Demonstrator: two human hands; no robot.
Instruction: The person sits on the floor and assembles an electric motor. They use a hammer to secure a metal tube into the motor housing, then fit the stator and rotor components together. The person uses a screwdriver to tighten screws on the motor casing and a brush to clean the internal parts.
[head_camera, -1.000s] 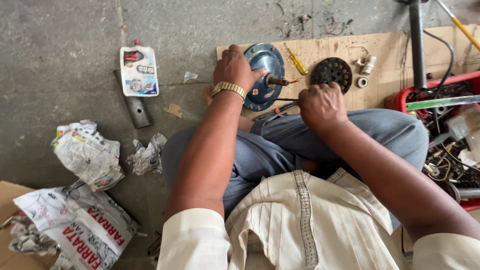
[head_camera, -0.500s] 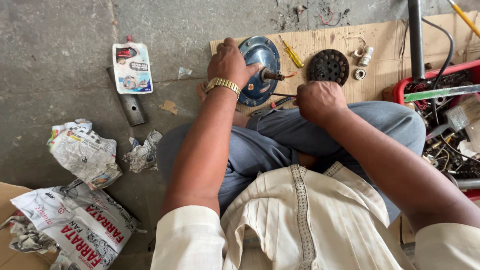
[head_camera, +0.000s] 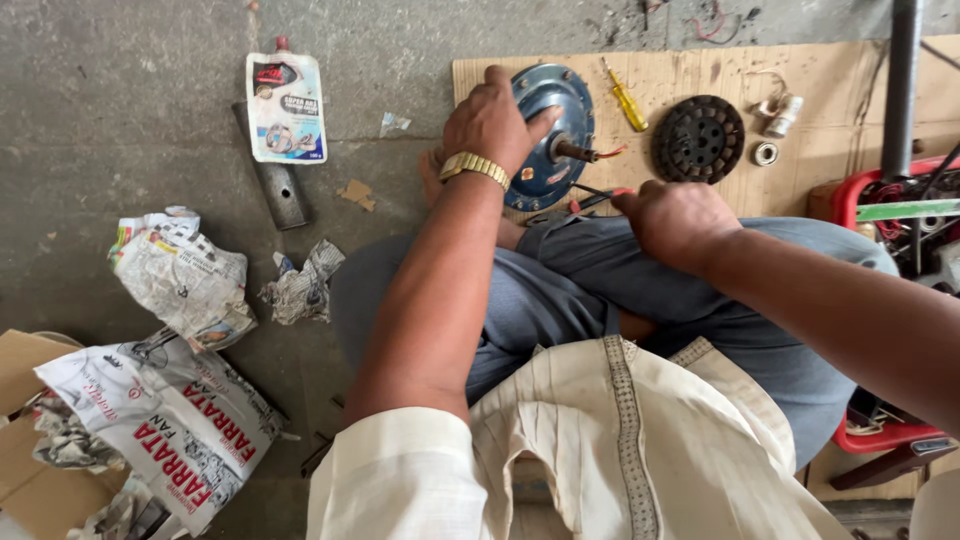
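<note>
Left hand (head_camera: 492, 122) grips the blue motor cover (head_camera: 548, 135) at its 9 o'clock edge. Right hand (head_camera: 675, 220), fisted, holds red-handled pliers (head_camera: 590, 200) at the cover's 5 o'clock.

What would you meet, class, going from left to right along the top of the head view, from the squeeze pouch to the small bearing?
Squeeze pouch → left hand → blue round cover → yellow screwdriver → black slotted disc → small bearing.
</note>
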